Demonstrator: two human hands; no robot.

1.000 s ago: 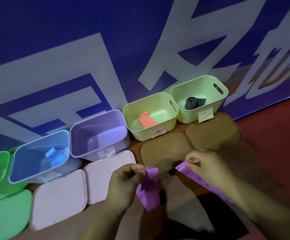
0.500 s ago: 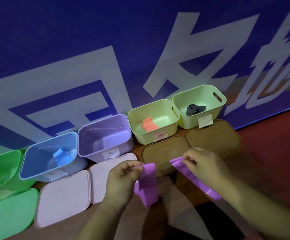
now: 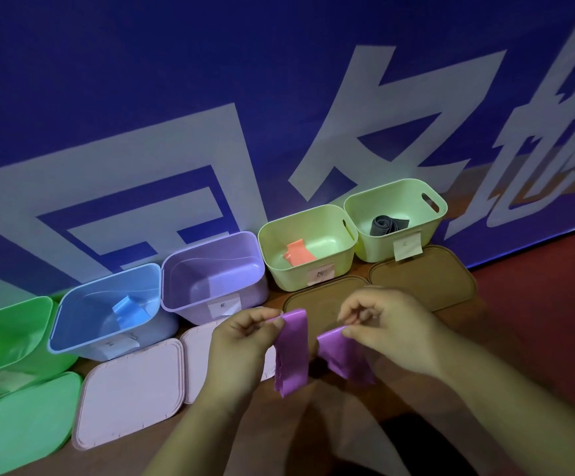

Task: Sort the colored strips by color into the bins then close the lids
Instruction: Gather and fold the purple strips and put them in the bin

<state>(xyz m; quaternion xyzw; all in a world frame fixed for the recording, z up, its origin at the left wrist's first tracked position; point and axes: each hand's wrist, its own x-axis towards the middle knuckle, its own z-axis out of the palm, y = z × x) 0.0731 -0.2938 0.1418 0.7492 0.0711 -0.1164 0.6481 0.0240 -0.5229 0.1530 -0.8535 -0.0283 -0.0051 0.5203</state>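
- We see the left hand (image 3: 241, 341) with its thumb and curled fingers pinching the top of a purple strip (image 3: 293, 352), which hangs down from the pinch.
- The right hand (image 3: 389, 324) pinches another purple length just beside it, fingers curled; we cannot tell whether the 2 lengths join lower down.
- The purple strip is in the air in front of the purple bin (image 3: 190, 297), above the lids and not in any bin.
- 5 open bins stand in a row against a blue banner (image 3: 176, 97): a green bin (image 3: 4, 334), a blue bin (image 3: 83, 304), the purple bin, and 2 pale green ones.
- A blue strip (image 3: 130, 309) lies in the blue bin.
- An orange strip (image 3: 298, 254) lies in the first pale green bin (image 3: 286, 273).
- A rolled grey strip (image 3: 389, 225) lies in the second pale green bin (image 3: 375, 245).
- Lids lie flat before the bins: a green lid (image 3: 21, 420), 2 pink lids (image 3: 131, 389) and 2 brown lids (image 3: 427, 276).
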